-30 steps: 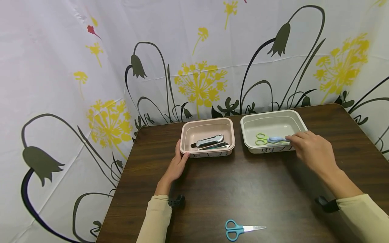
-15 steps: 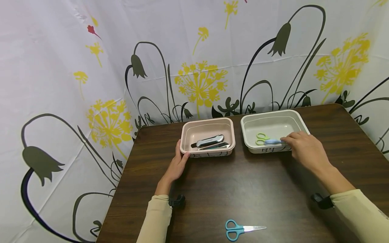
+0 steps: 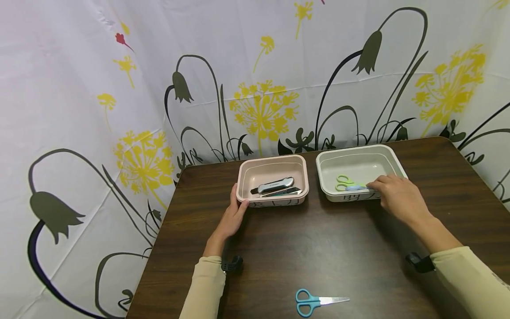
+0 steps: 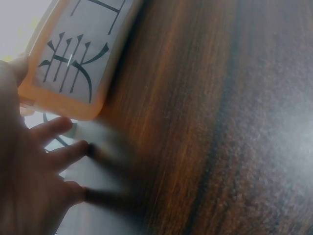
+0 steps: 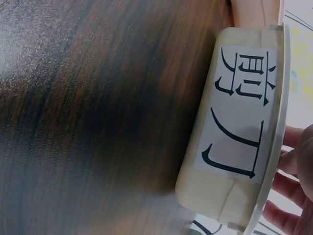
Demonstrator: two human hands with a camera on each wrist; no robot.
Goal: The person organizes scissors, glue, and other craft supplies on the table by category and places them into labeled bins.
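Note:
At the front left corner of a pink bin (image 3: pixel 271 168), my left hand (image 3: pixel 231 219) rests its thumb on the rim; in the left wrist view its other fingers spread beside the bin. Inside lie a silver-and-black utility knife (image 3: pixel 276 184) and a slimmer teal cutter (image 3: pixel 283 192). My right hand (image 3: pixel 402 199) reaches over the front rim of a pale grey-green bin (image 3: pixel 354 161), pinching a slim light blue object (image 3: pixel 356 188) low inside it. Its far end is hidden by the fingers. Green-handled scissors (image 3: pixel 342 179) lie beside it.
Blue-handled scissors (image 3: pixel 308 303) lie on the dark wooden table (image 3: pixel 287 248) near its front, blades to the right. Labels are stuck on both bins' front walls, such as this white label (image 5: pixel 237 112). A flowered curtain (image 3: pixel 239 66) hangs behind the table.
My right hand has moved slightly left and down, lowering the light blue object into the pale grey-green bin, where less of it shows. The left hand has stayed at the pink bin.

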